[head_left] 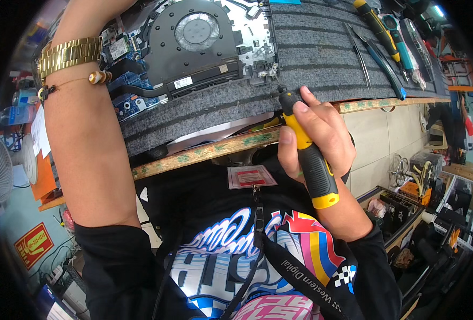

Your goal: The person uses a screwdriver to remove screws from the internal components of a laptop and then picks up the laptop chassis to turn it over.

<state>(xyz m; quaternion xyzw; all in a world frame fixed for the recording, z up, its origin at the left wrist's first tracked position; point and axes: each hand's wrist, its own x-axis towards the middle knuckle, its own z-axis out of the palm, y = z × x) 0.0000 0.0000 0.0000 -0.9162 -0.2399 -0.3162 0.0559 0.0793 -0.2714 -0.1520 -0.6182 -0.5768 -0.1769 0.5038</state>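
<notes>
An opened laptop, with fan, blue board and dark heat pipe, lies on a grey ribbed mat. My left hand reaches over the laptop's left part to the top edge of the picture, its fingers out of sight. My right hand grips a black and yellow powered screwdriver, fingers wrapped round its body. The tool's thin bit points up at the laptop's lower right corner; whether it touches cannot be told.
Tweezers, a blue-handled tool and several screwdrivers lie at right on the mat. The worn wooden bench edge runs below. A white fan stands at far left. Cluttered shelving is at lower right.
</notes>
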